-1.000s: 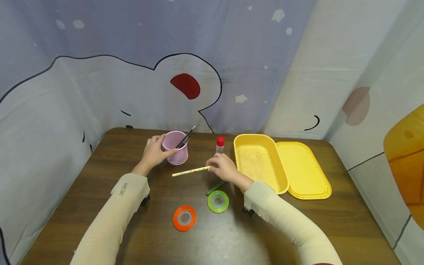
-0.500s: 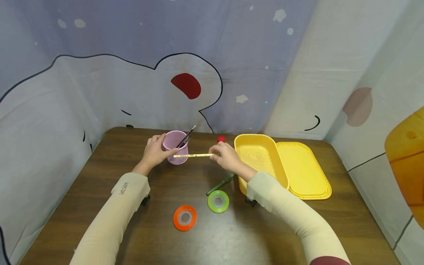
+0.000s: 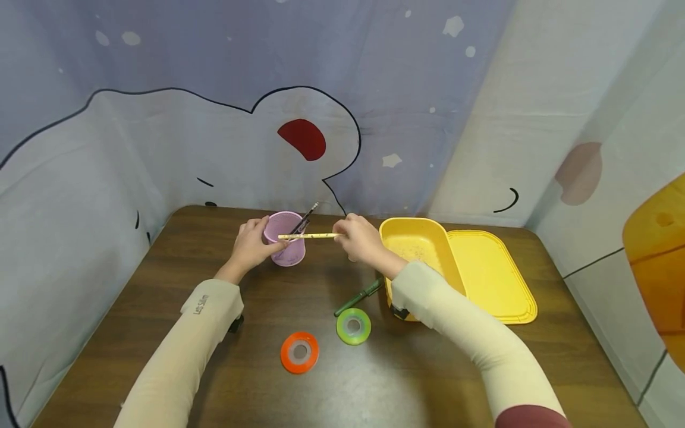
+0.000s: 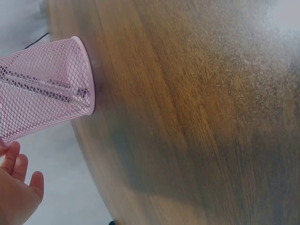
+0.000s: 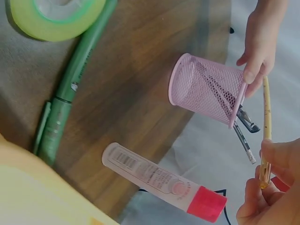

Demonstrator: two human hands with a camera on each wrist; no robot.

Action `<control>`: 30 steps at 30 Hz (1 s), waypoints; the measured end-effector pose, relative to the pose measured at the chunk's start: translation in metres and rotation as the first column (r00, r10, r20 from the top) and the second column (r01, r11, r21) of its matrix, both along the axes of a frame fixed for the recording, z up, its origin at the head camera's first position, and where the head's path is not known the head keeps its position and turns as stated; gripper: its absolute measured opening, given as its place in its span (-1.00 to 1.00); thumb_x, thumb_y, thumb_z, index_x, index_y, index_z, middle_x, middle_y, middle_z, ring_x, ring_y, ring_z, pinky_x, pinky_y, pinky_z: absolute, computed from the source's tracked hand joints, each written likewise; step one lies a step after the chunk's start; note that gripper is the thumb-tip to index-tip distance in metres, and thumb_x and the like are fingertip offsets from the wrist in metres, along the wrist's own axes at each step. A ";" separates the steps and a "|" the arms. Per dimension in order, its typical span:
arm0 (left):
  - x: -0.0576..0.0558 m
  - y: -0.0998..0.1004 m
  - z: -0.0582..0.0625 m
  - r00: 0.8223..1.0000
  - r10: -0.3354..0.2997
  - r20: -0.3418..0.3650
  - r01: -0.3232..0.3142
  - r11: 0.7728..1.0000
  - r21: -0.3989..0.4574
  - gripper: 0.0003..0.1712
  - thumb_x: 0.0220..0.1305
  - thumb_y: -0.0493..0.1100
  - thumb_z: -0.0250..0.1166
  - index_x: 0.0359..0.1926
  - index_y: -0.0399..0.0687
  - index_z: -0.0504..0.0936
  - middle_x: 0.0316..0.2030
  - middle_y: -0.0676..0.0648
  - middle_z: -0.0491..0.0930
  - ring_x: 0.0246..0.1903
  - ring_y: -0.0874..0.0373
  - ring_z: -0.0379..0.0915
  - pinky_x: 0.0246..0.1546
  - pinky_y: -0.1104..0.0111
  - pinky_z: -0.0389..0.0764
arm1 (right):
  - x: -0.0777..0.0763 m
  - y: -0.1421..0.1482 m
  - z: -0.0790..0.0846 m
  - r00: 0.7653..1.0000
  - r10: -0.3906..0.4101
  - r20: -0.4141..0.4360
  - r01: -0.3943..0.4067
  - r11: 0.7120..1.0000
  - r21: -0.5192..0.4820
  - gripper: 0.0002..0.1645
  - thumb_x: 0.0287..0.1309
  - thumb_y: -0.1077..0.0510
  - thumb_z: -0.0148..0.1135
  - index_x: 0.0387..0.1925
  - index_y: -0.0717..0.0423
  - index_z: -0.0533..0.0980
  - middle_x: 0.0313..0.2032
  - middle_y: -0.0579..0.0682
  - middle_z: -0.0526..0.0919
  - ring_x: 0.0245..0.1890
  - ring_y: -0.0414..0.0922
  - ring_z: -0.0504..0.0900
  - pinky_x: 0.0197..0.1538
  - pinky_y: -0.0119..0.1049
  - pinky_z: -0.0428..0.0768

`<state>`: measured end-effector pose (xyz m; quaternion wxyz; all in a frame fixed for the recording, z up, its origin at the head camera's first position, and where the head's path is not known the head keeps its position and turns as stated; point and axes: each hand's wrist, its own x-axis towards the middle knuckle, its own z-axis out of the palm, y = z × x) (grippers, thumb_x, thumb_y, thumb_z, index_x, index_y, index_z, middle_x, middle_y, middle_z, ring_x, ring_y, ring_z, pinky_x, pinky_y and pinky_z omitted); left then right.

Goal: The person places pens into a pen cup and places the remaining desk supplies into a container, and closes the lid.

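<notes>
A pink mesh pencil cup [image 3: 288, 257] stands upright near the table's back edge. Its rim is held by my left hand [image 3: 250, 245], thumb on the near side. Inside lean a dark pencil [image 5: 243, 144] with a white eraser end and a black clip pen [image 5: 248, 123]. My right hand [image 3: 361, 239] pinches a yellow patterned pencil [image 3: 310, 236] near one end. That pencil lies level, its far end overlapping the cup's rim beside my left thumb. A glue stick [image 5: 154, 174] with a red cap stands below my right hand, mostly hidden by it in the head view.
On the right are a yellow tray [image 3: 461, 285] and its flat yellow lid [image 3: 492, 279]. A green pen [image 3: 357, 298] lies by the tray. Nearer me lie a green tape roll [image 3: 342, 334] and an orange tape roll [image 3: 287, 358]. A printed curtain [image 3: 214, 148] hangs behind the table.
My right hand has lifted the yellow pencil up and away from me, to the height of the cup's rim. The green pen has come into fuller view. My left hand stays on the cup.
</notes>
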<state>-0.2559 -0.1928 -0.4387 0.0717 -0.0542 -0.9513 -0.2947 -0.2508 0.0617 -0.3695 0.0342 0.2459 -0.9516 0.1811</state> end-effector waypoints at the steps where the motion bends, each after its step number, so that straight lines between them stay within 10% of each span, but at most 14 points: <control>1: 0.000 0.000 -0.001 1.000 0.002 -0.002 -0.002 1.000 0.000 0.02 -0.12 0.19 0.30 0.26 -0.30 0.14 0.10 -0.33 0.25 0.11 -0.19 0.08 0.06 -0.03 0.20 | -0.001 -0.001 0.001 1.000 -0.004 0.001 0.004 1.000 0.009 -0.82 0.09 0.08 0.15 -0.27 0.00 0.57 -0.35 -0.06 0.49 -0.29 -0.11 0.43 -0.27 -0.30 0.43; 30: 0.001 0.001 0.002 1.000 0.015 0.014 -0.015 1.000 -0.006 0.03 -0.10 0.23 0.28 0.27 -0.28 0.13 0.12 -0.32 0.25 0.12 -0.19 0.09 0.06 -0.03 0.21 | -0.029 -0.020 0.005 0.992 -0.015 0.125 0.027 0.995 -0.094 -0.84 0.00 0.13 0.23 -0.33 0.07 0.61 -0.33 -0.01 0.57 -0.29 -0.11 0.50 -0.18 -0.24 0.45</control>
